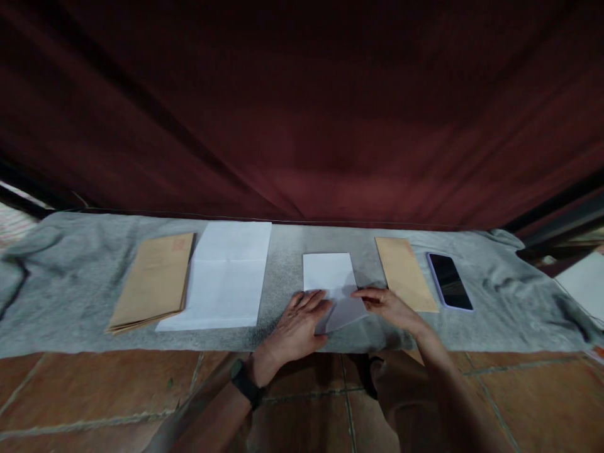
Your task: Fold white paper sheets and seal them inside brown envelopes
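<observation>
A folded white sheet of paper (333,270) lies in front of me on the grey cloth, its near part creased and slightly raised. My left hand (302,321) rests on the paper's left side, fingers stretched out and flat. At the right edge of the same paper, my right hand (382,305) has its fingers closed on the edge; the thumb is partly hidden. Just right of that hand is a single brown envelope (408,274). To the left lie white paper sheets (229,270) with a crease across them, partly under a stack of brown envelopes (158,274).
A phone (449,281) in a purple case lies at the right on the grey cloth (287,245). Behind the cloth hangs a dark red curtain (302,126). Below the near edge are terracotta floor tiles (117,384) and my legs.
</observation>
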{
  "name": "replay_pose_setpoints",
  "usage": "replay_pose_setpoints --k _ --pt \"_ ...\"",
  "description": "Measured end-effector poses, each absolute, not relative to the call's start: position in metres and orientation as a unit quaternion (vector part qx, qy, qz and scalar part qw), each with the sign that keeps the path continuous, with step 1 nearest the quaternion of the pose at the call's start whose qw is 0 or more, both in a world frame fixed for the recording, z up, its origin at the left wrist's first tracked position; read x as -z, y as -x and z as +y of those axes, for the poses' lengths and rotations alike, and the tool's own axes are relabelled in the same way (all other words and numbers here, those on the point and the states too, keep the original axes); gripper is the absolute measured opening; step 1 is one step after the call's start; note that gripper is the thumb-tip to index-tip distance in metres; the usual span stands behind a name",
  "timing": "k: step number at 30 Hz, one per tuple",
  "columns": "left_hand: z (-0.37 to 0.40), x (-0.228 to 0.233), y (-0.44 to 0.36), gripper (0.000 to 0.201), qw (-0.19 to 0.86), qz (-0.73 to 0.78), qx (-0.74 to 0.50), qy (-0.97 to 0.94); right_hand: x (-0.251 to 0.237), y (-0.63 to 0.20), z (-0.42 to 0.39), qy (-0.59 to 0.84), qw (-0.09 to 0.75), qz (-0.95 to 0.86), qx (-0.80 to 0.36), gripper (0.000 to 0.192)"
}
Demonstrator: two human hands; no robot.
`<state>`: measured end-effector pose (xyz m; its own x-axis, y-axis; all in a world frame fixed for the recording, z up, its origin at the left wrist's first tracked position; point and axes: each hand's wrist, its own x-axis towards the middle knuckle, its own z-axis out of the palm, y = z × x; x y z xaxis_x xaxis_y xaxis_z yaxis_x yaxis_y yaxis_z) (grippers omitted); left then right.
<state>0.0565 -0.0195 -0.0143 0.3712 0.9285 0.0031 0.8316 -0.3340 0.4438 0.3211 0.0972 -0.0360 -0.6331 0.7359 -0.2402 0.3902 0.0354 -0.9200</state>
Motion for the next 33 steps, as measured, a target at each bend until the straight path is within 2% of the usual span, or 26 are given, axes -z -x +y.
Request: replay_pose_setpoints --k 5,9,13,16,19,24,29,33 --pt "-0.017 0.015 -0.059 0.046 0.166 0.556 -0.164 -0.798 0.038 -0.320 0.096 0.382 0.176 -0.775 -0.471 0.028" --pt "-0.012 0.017 -0.053 0.038 0.191 0.555 -0.190 -0.787 0.035 -0.319 0.094 0.363 0.184 -0.826 -0.389 0.028" --pt "-0.004 0.017 -0.040 0.026 0.299 0.556 -0.249 -0.735 0.036 -0.318 0.094 0.360 0.178 -0.816 -0.416 0.018" --pt "0.002 0.018 -0.035 0.020 0.397 0.585 -0.301 -0.641 0.038 -0.319 0.095 0.381 0.175 -0.783 -0.459 0.028" --pt "0.006 0.021 -0.038 0.026 0.445 0.619 -0.344 -0.548 0.041 -0.319 0.095 0.430 0.172 -0.761 -0.455 0.030" --pt "0.016 0.026 -0.046 0.029 0.406 0.673 -0.369 -0.496 0.043 -0.308 0.097 0.470 0.195 -0.743 -0.434 0.029" --pt "0.024 0.028 -0.049 0.028 0.327 0.726 -0.350 -0.494 0.046 -0.296 0.105 0.510 0.177 -0.757 -0.369 0.032" --pt "0.028 0.028 -0.049 0.024 0.327 0.729 -0.366 -0.478 0.051 -0.289 0.111 0.546 0.149 -0.765 -0.309 0.029"
